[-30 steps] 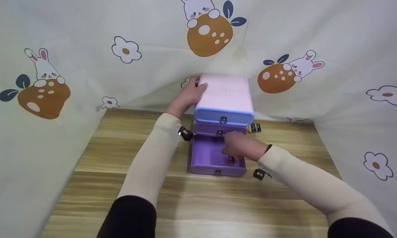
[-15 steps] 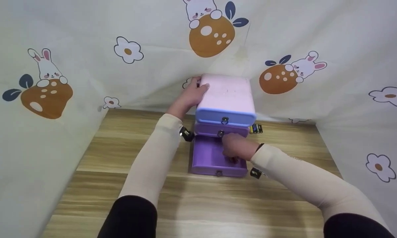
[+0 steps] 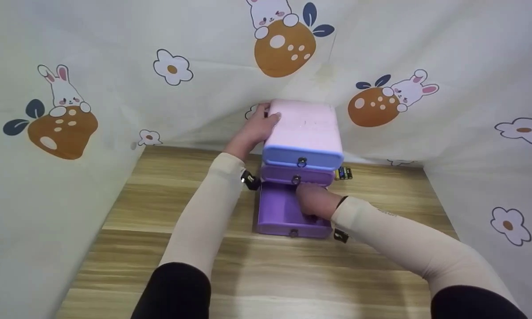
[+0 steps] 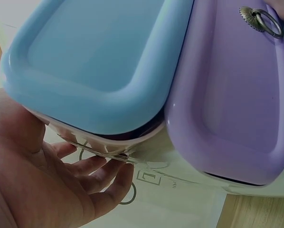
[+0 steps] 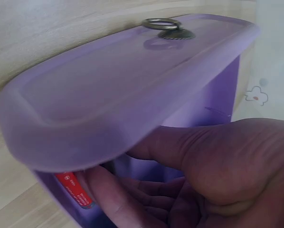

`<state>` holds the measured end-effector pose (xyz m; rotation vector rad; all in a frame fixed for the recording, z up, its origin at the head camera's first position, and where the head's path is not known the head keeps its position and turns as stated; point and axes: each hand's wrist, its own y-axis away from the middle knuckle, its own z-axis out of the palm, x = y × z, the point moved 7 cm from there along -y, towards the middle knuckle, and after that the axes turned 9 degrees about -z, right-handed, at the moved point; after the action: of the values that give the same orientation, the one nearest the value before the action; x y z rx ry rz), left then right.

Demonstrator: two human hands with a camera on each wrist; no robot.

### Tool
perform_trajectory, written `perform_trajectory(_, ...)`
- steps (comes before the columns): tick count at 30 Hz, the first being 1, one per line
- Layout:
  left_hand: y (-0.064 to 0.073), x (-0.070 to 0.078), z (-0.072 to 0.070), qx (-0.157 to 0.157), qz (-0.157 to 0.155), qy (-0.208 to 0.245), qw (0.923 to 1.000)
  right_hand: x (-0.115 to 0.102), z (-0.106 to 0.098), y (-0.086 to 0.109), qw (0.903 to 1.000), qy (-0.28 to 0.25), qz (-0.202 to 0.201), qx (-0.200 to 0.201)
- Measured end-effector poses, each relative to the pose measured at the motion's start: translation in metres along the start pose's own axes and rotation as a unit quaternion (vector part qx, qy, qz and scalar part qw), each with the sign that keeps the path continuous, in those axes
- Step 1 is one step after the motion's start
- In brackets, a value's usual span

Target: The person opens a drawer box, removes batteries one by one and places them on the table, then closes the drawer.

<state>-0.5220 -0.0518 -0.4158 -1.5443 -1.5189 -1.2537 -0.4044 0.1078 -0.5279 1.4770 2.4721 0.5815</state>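
Observation:
A stacked drawer cabinet point(image 3: 303, 126) with a pink top stands against the back cloth. Its blue drawer point(image 3: 281, 156) is at the top, with a purple middle drawer point(image 3: 277, 174) below. The bottom purple drawer point(image 3: 275, 229) is pulled out. My left hand point(image 3: 257, 126) rests on the cabinet's upper left edge, thumb on top and fingers spread along the side. Inside the pulled-out drawer is my right hand point(image 3: 315, 201), palm partly visible in the right wrist view. A red battery point(image 5: 74, 190) lies against its index finger. The drawer front hides the thumb tip.
Several batteries point(image 3: 343, 173) lie in a row on the wooden floor point(image 3: 266, 279), right of the cabinet. Patterned cloth point(image 3: 204, 110) stands behind and on both sides. Metal ring pulls, such as the ring pull point(image 4: 263, 21), stick out from the drawer fronts.
My right hand has moved slightly left and lower into the pulled-out drawer, covering the small items seen there earlier. My left hand keeps its place on the cabinet.

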Motion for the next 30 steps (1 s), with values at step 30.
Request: perform_trajectory(30,-0.003,-0.002,0.0,0.004,-0.003,-0.007,1.0,0.011,-0.024,0.03,0.9815,-0.154,-0.092,0.066)
